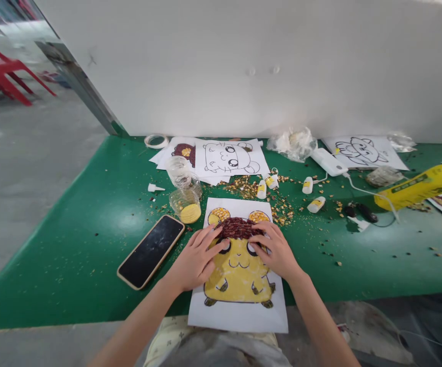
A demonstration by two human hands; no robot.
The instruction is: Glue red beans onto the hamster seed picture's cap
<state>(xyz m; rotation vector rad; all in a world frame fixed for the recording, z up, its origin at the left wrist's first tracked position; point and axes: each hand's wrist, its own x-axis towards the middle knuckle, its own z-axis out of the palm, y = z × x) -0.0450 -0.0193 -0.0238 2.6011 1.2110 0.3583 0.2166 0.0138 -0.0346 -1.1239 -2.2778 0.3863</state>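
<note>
A paper picture of a cartoon hamster (239,278) lies at the table's front edge, its lower end overhanging. The body is covered in fine yellow grain, the top of the head in dark red beans (239,228), and the ears in corn kernels (259,216). My left hand (200,255) rests on the picture's left side, fingers spread, fingertips by the beans and the left eye. On the right side my right hand (276,251) lies with fingers apart and slightly bent, touching the beans and near the right eye. I see nothing held in either hand.
Left of the picture lies a phone (151,251), with clear plastic jars (185,188) behind it. Several small glue bottles (316,205) and loose grains (244,187) are scattered beyond. Drawings (228,157), a tape roll (156,141), a white power strip (328,162) and a yellow bag (421,188) lie farther back.
</note>
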